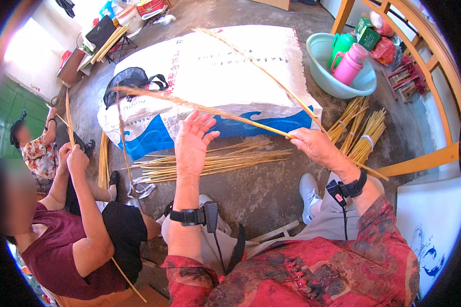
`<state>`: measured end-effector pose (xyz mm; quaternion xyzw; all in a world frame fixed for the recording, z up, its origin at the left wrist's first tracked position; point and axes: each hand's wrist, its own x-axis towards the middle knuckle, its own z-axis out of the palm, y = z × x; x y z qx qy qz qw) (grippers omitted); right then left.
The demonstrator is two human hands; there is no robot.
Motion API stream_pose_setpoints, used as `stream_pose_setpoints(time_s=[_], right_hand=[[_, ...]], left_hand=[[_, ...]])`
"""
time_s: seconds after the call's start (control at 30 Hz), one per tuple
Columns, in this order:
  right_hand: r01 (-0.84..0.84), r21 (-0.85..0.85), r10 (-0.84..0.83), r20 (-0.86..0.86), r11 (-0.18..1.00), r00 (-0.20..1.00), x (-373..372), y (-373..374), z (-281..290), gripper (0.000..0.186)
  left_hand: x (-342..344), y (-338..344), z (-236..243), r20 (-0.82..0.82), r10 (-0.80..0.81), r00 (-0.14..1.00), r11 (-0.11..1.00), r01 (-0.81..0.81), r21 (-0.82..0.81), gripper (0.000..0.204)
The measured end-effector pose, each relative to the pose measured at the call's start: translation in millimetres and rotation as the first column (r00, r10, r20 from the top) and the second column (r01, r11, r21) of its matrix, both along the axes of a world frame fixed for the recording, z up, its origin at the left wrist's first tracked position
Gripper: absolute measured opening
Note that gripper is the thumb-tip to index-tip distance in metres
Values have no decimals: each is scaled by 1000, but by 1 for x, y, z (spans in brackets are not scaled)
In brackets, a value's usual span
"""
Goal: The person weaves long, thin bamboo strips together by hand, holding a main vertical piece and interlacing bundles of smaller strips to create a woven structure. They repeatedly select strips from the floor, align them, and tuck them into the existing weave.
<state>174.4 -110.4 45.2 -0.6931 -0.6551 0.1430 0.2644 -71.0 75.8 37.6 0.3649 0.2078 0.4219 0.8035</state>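
My right hand point(315, 146) is closed round a long straw-coloured reed stalk point(246, 121). The stalk's feathery tip reaches far left, and its bare end passes out behind my wrist. My left hand point(192, 146) is raised just below the feathery part, fingers spread, palm up, with nothing in it. A second dry stalk point(271, 74) slants over the white printed sheet point(261, 48), its lower end near my right hand. Several loose stalks point(210, 165) lie on the floor between my feet and the sheet.
Tied stalk bundles point(368, 134) lie at right, below a pale blue basin point(361, 92) holding a pink thermos point(350, 64). A wooden frame point(420, 162) stands at far right. At left, a person in a maroon top point(61, 245) holds a stalk. A black mesh bag point(125, 84) rests on the sheet.
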Motion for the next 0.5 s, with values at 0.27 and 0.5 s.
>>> stream_pose_setpoints(time_s=[0.27, 0.5], right_hand=[[-180, -299, 59, -372, 937, 926, -12, 3, -6, 25], [-185, -381, 30, -378, 906, 925, -16, 4, -4, 26]], left_hand=[[17, -14, -10, -103, -44, 994, 998, 49, 46, 24], [15, -12, -14, -116, -26, 993, 999, 31, 38, 14]])
